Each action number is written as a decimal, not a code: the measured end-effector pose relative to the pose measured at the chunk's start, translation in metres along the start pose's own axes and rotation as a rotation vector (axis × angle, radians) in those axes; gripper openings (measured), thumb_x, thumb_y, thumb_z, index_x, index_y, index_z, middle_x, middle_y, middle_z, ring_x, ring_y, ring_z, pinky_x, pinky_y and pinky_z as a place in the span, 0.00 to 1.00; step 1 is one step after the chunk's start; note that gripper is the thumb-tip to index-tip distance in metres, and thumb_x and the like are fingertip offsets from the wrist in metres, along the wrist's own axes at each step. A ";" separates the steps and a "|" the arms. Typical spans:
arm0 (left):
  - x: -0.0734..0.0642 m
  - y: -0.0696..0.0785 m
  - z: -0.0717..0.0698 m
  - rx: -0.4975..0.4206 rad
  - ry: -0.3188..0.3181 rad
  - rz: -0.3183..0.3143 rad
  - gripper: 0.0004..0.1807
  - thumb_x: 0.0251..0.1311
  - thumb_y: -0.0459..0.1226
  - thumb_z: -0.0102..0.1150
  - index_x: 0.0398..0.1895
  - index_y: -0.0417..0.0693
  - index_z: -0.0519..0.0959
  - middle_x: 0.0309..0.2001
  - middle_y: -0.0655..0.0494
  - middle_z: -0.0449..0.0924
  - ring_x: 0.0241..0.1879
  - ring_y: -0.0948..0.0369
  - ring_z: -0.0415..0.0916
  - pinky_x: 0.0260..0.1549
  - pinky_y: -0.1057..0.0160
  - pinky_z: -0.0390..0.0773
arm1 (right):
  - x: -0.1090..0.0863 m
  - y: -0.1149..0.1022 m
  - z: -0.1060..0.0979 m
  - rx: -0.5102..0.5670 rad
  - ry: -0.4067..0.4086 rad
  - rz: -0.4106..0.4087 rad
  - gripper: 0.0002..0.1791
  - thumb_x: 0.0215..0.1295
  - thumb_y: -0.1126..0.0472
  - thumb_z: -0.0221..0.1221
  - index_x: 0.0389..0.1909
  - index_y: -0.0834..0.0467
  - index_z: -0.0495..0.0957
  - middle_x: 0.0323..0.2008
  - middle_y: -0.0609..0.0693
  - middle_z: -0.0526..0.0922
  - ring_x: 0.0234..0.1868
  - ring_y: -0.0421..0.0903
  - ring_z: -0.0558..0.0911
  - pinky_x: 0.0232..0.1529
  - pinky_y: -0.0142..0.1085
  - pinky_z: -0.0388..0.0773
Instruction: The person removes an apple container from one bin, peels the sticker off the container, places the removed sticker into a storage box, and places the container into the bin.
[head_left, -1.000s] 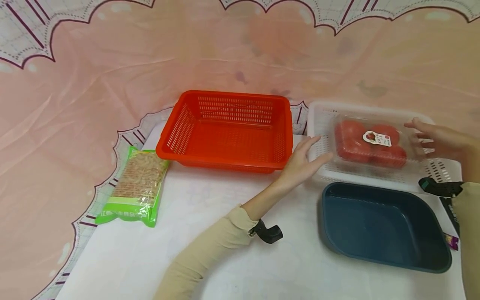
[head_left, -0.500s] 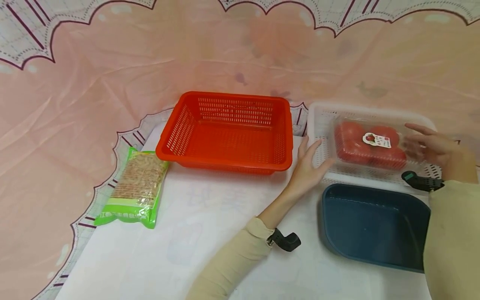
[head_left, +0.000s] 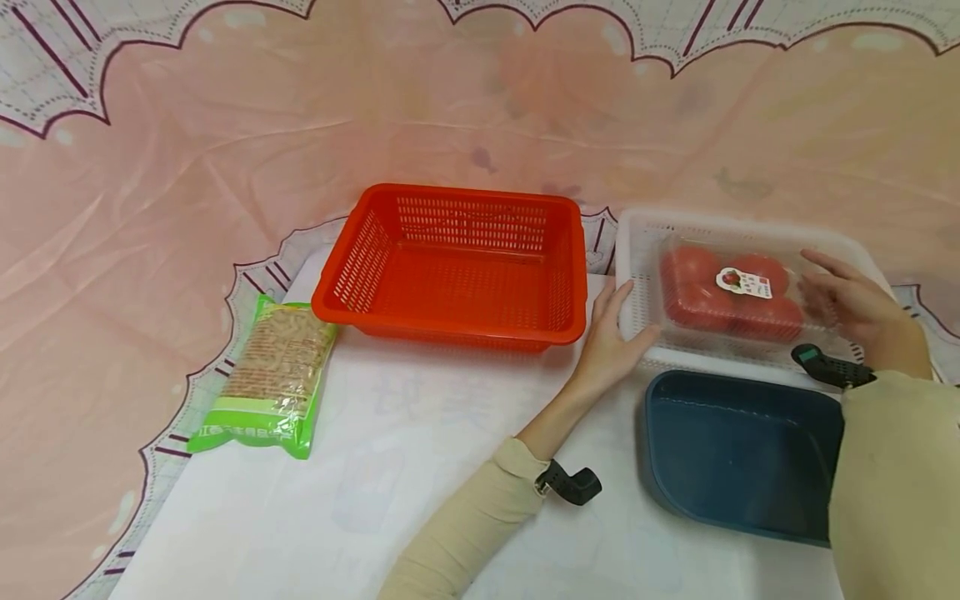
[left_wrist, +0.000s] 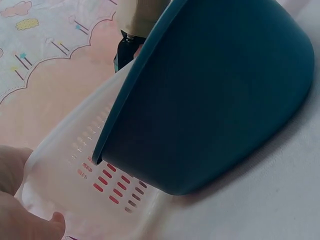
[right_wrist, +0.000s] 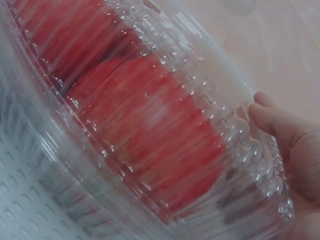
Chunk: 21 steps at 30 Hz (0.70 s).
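A clear plastic box of red round fruit (head_left: 750, 312) with a white label lies in the white perforated basket (head_left: 637, 250) at the right. My right hand (head_left: 862, 312) grips the box's right end. In the right wrist view the fingertips (right_wrist: 262, 102) lie at its far edge, and other fingers show dimly through the plastic. My left hand (head_left: 606, 354) touches the basket's left end, fingers stretched out along its outside and thumb at the rim. In the left wrist view the left thumb (left_wrist: 37, 227) lies near the basket's corner.
A dark blue tub (head_left: 735, 467) stands in front of the white basket, partly covered by the right sleeve (head_left: 892, 492). To the left is a red basket (head_left: 465, 333). A green-edged packaged bag (head_left: 277, 354) lies farther left on the white table (head_left: 300, 525).
My right hand has closed in on the box's end, and the box has shifted slightly left. My left hand has moved a little right against the basket. The right sleeve now covers part of the tub.
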<state>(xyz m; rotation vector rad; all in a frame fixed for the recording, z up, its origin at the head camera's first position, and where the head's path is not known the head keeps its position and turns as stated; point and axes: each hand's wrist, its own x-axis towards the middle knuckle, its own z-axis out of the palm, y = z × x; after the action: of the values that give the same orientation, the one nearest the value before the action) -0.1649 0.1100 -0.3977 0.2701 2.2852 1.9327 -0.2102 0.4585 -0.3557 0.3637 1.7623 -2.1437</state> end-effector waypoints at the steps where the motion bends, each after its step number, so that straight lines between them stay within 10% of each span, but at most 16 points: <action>1: 0.000 0.000 0.000 -0.001 0.003 0.002 0.36 0.61 0.43 0.59 0.73 0.62 0.60 0.77 0.60 0.47 0.74 0.54 0.54 0.68 0.43 0.64 | 0.000 0.000 0.000 0.007 0.004 0.000 0.23 0.74 0.57 0.48 0.65 0.33 0.63 0.17 0.46 0.71 0.16 0.45 0.65 0.24 0.34 0.71; 11: 0.000 0.001 -0.002 0.022 0.006 0.039 0.34 0.60 0.43 0.60 0.70 0.59 0.64 0.77 0.58 0.49 0.73 0.54 0.56 0.68 0.48 0.66 | 0.000 -0.003 0.005 -0.027 0.073 -0.027 0.21 0.71 0.55 0.53 0.61 0.33 0.67 0.17 0.44 0.72 0.16 0.43 0.69 0.23 0.31 0.73; 16: 0.000 0.000 -0.002 0.032 -0.008 0.049 0.36 0.60 0.44 0.60 0.72 0.58 0.61 0.77 0.58 0.47 0.73 0.54 0.55 0.68 0.47 0.65 | 0.003 0.000 0.008 -0.140 0.176 -0.075 0.28 0.67 0.51 0.58 0.66 0.31 0.65 0.36 0.28 0.74 0.32 0.32 0.72 0.28 0.25 0.73; 18: 0.000 0.000 -0.003 0.028 -0.010 0.044 0.36 0.59 0.45 0.61 0.72 0.59 0.61 0.77 0.59 0.47 0.74 0.54 0.54 0.68 0.47 0.65 | 0.004 0.002 0.009 -0.201 0.211 -0.071 0.31 0.65 0.47 0.59 0.68 0.29 0.63 0.50 0.23 0.70 0.40 0.29 0.69 0.55 0.32 0.74; 21: -0.001 -0.001 -0.003 0.012 -0.012 0.035 0.37 0.59 0.45 0.62 0.72 0.60 0.61 0.77 0.60 0.46 0.73 0.54 0.56 0.67 0.48 0.66 | 0.005 0.003 0.010 -0.259 0.252 -0.058 0.32 0.63 0.42 0.59 0.68 0.27 0.61 0.62 0.22 0.61 0.50 0.26 0.65 0.77 0.54 0.40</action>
<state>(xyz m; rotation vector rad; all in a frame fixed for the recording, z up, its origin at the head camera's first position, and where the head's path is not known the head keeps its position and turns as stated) -0.1646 0.1063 -0.3978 0.3246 2.3010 1.9287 -0.2131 0.4476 -0.3585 0.5386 2.1845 -1.9419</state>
